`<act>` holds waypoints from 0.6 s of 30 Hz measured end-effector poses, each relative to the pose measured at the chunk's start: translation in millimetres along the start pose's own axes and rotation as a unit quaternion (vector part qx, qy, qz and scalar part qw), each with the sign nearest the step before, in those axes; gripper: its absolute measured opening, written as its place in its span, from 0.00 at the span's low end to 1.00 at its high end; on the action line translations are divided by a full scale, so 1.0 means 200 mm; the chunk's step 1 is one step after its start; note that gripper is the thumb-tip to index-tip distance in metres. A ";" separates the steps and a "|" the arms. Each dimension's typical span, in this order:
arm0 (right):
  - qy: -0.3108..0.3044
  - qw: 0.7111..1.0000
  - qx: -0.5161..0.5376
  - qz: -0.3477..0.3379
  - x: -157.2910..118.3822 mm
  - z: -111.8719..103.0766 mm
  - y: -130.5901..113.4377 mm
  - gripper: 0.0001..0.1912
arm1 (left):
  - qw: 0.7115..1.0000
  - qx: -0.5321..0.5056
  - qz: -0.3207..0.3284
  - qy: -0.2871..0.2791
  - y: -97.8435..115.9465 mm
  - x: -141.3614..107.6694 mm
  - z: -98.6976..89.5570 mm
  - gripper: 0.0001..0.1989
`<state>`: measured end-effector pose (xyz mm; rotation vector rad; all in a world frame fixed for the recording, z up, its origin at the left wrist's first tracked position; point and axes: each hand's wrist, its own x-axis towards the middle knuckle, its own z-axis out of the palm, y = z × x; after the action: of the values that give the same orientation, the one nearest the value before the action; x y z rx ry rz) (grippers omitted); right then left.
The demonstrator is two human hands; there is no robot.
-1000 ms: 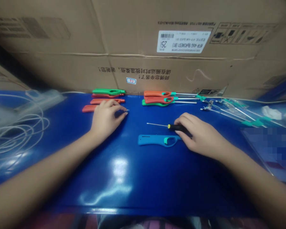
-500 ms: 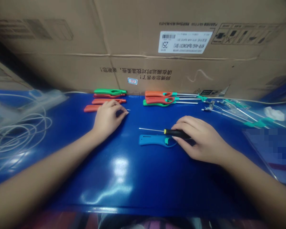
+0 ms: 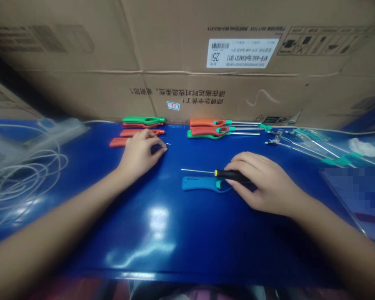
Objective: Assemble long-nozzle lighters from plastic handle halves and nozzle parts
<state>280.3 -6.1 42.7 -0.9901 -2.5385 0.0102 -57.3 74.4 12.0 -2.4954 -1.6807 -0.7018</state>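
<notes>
**Entry: my right hand [image 3: 264,183] gripping a black-handled screwdriver [image 3: 231,175] over a blue lighter casing [image 3: 203,183].**
My left hand [image 3: 140,155] is curling its fingers [image 3: 158,149] narrow at a tiny metal pin [image 3: 168,144], hold unclear, beside a red lighter casing [image 3: 118,142]. The blue table's [image 3: 206,250] front edge is running well below, with room between my hands.

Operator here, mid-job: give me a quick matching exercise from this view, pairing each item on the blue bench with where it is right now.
Items:
1. black-and-yellow screwdriver
2. blue plastic lighter body
3. coil of white cable
4. lowest red lighter body

Places:
A. far left of the bench
B. held in the right hand
C. partly hidden by the left hand
D. lying just below the screwdriver

Pairs: 1-B, 2-D, 3-A, 4-C
</notes>
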 end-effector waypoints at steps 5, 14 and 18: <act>-0.003 1.000 0.006 0.000 0.00 0.01 0.00 0.09 | 1.000 -0.028 -0.005 0.004 0.00 0.00 0.02 0.08; -0.007 1.000 0.019 0.021 0.00 0.01 0.01 0.10 | 0.990 -0.135 -0.021 0.045 0.07 0.00 -0.03 0.10; -0.011 1.000 0.013 0.017 0.00 0.01 0.00 0.10 | 0.999 -0.051 0.001 0.018 0.04 0.00 -0.06 0.09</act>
<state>279.2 -5.0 40.9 -1.0291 -2.5343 0.0649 -54.6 68.1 24.9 -2.5340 -1.6705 -0.8488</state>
